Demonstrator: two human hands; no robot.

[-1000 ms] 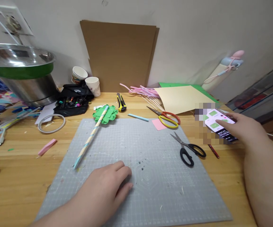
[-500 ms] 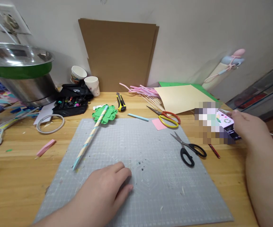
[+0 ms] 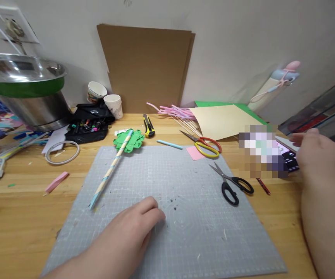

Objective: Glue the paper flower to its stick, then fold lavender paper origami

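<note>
My left hand [image 3: 134,228] lies on the grey cutting mat [image 3: 202,248], its fingers curled together and nothing visible in them; the thumb is hidden. At the right edge, my right hand [image 3: 320,153] is beside a phone [image 3: 291,161] with a lit screen, partly covered by a pixelated patch. Its fingers point left, apart from the screen, and hold nothing I can see. A striped paper stick [image 3: 110,172] rests across a green paper piece [image 3: 136,141] at the mat's upper left. Black-handled scissors [image 3: 229,184] lie on the mat's right side.
Red-and-yellow scissors [image 3: 208,147], a pink paper square [image 3: 194,153], a blue paper tube [image 3: 169,144] and a yellow cutter [image 3: 148,126] lie toward the back. Brown boards [image 3: 146,66] lean on the wall. A metal pot [image 3: 30,104] and black pouch [image 3: 88,130] stand left.
My right hand has shifted slightly right and up, off the phone's edge, and the screen shows a different picture. My left hand's thumb has tucked under its fingers.
</note>
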